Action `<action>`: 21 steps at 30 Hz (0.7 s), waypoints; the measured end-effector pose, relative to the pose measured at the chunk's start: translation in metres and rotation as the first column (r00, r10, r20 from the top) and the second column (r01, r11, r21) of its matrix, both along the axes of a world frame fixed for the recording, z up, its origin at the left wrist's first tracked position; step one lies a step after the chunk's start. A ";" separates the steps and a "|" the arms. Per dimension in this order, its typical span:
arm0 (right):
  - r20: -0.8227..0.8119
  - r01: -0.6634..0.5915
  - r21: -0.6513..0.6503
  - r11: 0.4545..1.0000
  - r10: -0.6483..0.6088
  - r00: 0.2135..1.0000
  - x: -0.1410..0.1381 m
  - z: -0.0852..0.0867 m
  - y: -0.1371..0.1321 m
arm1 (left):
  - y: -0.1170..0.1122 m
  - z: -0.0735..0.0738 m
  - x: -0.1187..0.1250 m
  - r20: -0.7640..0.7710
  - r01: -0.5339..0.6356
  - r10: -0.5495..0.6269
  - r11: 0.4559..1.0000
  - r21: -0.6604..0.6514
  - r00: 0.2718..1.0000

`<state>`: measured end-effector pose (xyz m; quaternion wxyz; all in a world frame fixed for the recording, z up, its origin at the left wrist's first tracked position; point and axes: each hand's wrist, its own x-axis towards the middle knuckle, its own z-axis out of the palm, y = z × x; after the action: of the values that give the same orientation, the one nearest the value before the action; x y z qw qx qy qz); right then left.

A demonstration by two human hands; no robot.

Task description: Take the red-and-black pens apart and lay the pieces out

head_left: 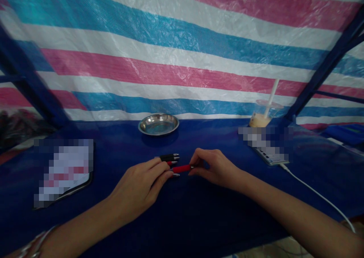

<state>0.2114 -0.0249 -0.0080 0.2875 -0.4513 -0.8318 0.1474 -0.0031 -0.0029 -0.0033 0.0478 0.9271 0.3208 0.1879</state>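
Observation:
A red pen (182, 168) is held level between both hands, its tip pointing right. My left hand (142, 180) is closed on its left end, thumb and fingers pinched together. My right hand (214, 168) pinches the pen's tip end between thumb and fingertips. Close by my left fingers, black pens (168, 157) and another red pen (171, 163) lie on the blue table, tips to the right. One more pen tip (176, 175) shows just below the held pen. My left hand covers the rear parts of these pens.
Behind the pens stands a shallow metal dish (158, 124). A tablet or large phone (91, 155) lies at left. At right are a phone (270, 160) with a white cable (315, 193) and a plastic cup (260, 119) with a straw. A striped tarp (182, 76) hangs behind.

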 end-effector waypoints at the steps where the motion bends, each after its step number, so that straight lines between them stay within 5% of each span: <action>1: -0.016 0.002 -0.029 1.000 -0.002 1.000 0.000 0.001 0.000 | 0.000 0.000 0.000 0.002 -0.002 0.002 1.000 0.003 1.000; 7: -0.031 -0.069 -0.040 0.997 0.067 0.997 -0.001 0.004 0.001 | 0.002 0.001 0.000 0.024 -0.011 0.011 1.000 0.017 1.000; 16: -0.087 -0.003 -0.046 0.999 -0.001 0.996 0.001 0.000 0.003 | 0.002 0.000 -0.001 0.017 -0.001 0.000 1.000 0.026 1.000; 21: -0.169 -0.001 -0.069 0.998 -0.011 0.986 0.009 0.001 0.010 | 0.007 0.009 -0.005 -0.115 0.114 -0.113 0.993 0.000 0.987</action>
<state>0.2207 -0.0145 -0.0067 0.3416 -0.4490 -0.7978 0.2128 -0.0084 0.0037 0.0057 0.0367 0.9533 0.2690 0.1324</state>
